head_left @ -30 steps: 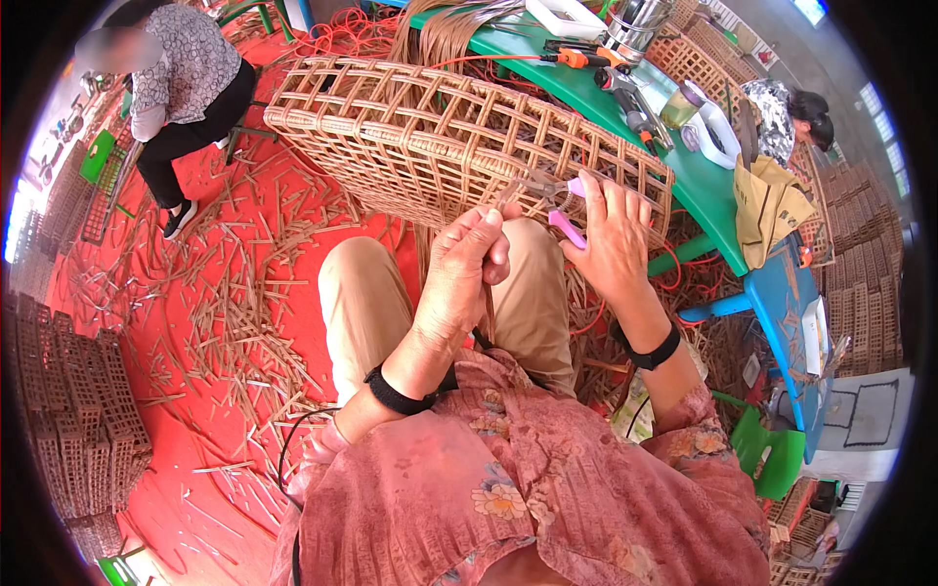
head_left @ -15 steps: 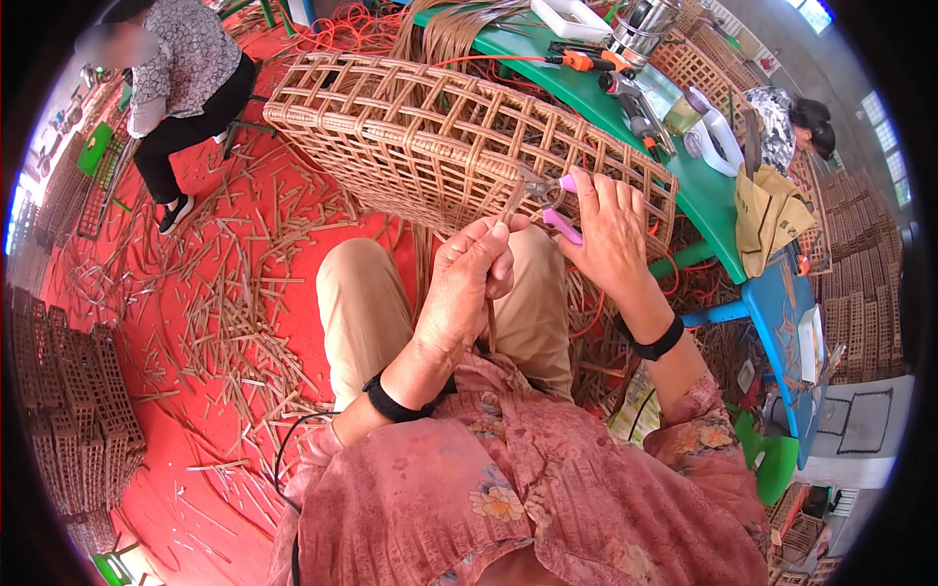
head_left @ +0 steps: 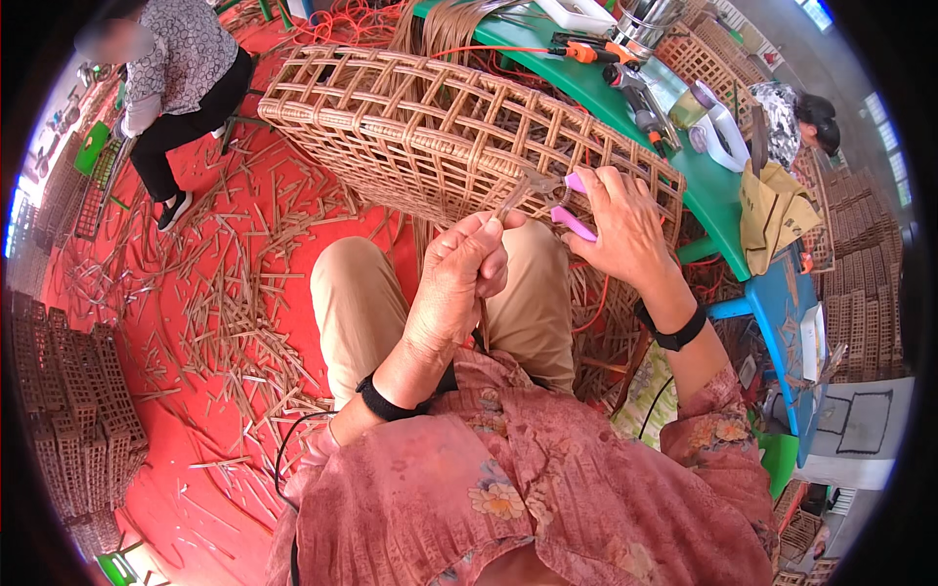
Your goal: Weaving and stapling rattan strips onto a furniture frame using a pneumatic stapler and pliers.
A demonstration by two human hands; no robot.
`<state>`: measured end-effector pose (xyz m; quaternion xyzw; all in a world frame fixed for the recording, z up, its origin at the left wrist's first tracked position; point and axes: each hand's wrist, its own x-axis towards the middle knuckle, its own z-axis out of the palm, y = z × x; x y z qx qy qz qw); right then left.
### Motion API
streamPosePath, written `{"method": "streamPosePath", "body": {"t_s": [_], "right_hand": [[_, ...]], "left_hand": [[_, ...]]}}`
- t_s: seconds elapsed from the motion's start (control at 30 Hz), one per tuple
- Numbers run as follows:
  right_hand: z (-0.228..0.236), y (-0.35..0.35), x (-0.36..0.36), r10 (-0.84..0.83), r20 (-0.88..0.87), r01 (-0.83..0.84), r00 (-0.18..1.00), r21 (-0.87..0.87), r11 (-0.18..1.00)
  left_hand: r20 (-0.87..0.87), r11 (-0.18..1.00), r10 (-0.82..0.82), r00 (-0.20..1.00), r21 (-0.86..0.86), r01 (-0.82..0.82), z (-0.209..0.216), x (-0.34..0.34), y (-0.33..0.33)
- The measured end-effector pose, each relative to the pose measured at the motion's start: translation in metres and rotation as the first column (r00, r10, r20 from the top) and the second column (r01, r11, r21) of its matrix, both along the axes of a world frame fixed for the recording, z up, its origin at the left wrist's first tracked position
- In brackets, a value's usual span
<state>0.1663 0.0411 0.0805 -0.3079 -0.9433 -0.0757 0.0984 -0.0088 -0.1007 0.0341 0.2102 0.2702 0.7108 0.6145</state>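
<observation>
Between thumb and fingers, my left hand pinches a flat brown weaving strip whose end sticks up toward the right. My right hand grips a pair of cutting pliers with pink handles, held spread apart. The jaws of the pliers sit by the strip's upper end; whether they touch it I cannot tell. Just beyond both hands, a large woven basket frame with open square gaps lies on its side past my knees.
A green table at the upper right bears an orange-and-black power tool, a jar and a tan cloth bag. Strip offcuts litter the red floor. Stacked woven frames stand at left; another person sits upper left.
My right hand and the pliers have shifted slightly to the right. My left hand has moved a little to the left, still pinching the strip.
</observation>
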Motion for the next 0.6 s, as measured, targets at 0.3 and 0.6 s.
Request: {"method": "streamPosePath", "body": {"t_s": [0.3,0.6], "right_hand": [[0.002,0.013,0.003,0.105,0.012,-0.106,0.994,0.036,0.994],[-0.001,0.017,0.007,0.168,-0.011,-0.167,0.986,0.074,0.983]], "left_hand": [[-0.044,1.0,0.012,0.999,-0.009,-0.013,0.003,0.0,-0.003],[-0.2,0.992,0.095,0.975,-0.058,-0.109,-0.002,-0.014,-0.008]]}}
